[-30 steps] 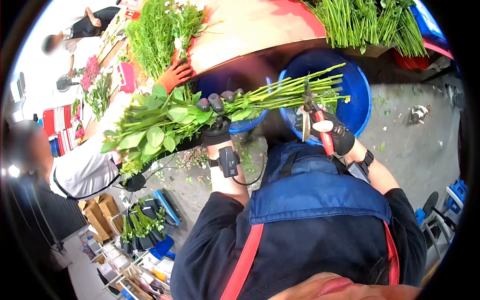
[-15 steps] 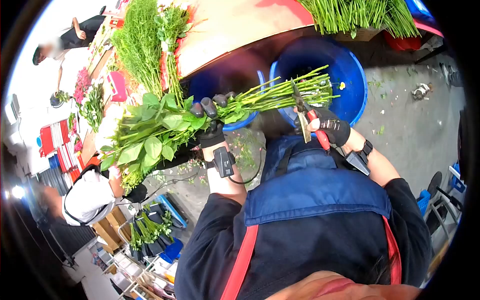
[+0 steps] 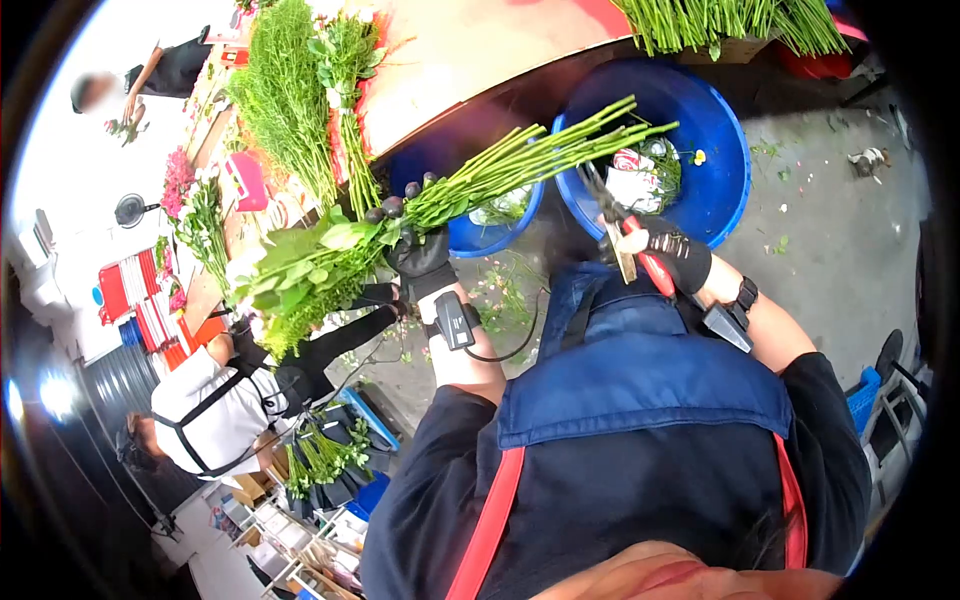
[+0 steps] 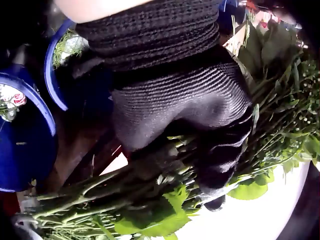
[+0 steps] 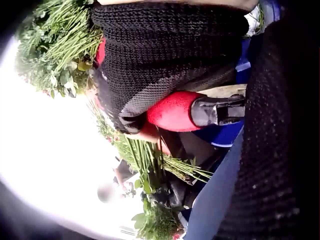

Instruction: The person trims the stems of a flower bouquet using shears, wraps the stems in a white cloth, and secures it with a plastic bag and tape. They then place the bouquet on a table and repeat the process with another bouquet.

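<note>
My black-gloved left hand (image 3: 420,260) grips a long bunch of leafy green flower stems (image 3: 530,165) around its middle. The bunch slants across the head view, with the leafy end at lower left and bare stem ends at upper right over a blue bucket. In the left wrist view the glove's fingers (image 4: 220,150) curl over the stems. My right hand (image 3: 682,252), in a black glove with bare fingertips, holds red-handled pruning shears (image 3: 658,274). Their blades point up and left, just below the bare stems. In the right wrist view the red handle (image 5: 175,111) lies in the palm.
The large blue bucket (image 3: 738,200) holds wrappers and plant scraps; a second blue bucket (image 3: 490,245) stands left of it. Greenery bunches (image 3: 285,100) lie on the table (image 3: 480,50). A person in a white shirt (image 3: 225,415) bends at left. Cuttings litter the floor (image 3: 810,210).
The bare stem ends have swung upward, and the shears now sit below the stems instead of overlapping them. The person in white has moved down and away from the table.
</note>
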`<action>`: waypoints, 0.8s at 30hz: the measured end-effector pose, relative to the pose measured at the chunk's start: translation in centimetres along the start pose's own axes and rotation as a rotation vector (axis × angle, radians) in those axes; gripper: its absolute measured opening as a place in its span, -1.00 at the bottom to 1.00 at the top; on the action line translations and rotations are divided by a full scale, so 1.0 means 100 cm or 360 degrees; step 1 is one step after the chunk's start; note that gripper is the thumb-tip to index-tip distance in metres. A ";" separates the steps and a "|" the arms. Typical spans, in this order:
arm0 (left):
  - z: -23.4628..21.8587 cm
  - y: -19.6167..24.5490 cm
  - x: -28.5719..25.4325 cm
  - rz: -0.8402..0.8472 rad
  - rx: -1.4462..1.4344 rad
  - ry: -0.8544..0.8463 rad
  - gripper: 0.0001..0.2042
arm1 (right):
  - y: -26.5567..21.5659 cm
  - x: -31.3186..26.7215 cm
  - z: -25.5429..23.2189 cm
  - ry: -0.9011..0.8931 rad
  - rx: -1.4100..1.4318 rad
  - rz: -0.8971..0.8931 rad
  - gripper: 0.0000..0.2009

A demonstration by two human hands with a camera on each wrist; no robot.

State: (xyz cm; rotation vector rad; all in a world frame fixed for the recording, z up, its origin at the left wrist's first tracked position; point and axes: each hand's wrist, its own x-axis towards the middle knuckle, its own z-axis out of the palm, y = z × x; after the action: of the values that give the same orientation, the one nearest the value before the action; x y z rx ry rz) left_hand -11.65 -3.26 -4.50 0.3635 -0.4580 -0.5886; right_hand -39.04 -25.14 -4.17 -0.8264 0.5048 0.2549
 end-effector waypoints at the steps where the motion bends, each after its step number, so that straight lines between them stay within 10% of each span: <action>1: -0.002 0.001 -0.003 0.0024 0.0118 0.0106 -0.72 | -0.004 -0.001 -0.002 -0.0096 -0.0050 0.0158 -0.37; 14: 0.017 -0.013 0.011 -0.0136 -0.0030 -0.0228 -0.76 | -0.004 0.014 0.003 0.0078 -0.0171 -0.0160 -0.36; 24: 0.003 -0.022 0.017 -0.0011 -0.0160 0.0444 -0.54 | -0.013 0.009 -0.010 0.0063 -0.0249 -0.0108 -0.42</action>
State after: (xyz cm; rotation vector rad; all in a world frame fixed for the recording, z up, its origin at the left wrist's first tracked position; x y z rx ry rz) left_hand -11.57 -6.05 -4.75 0.3453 -0.1591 -0.5558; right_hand -38.11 -26.69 -4.39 -1.0005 0.4976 0.2178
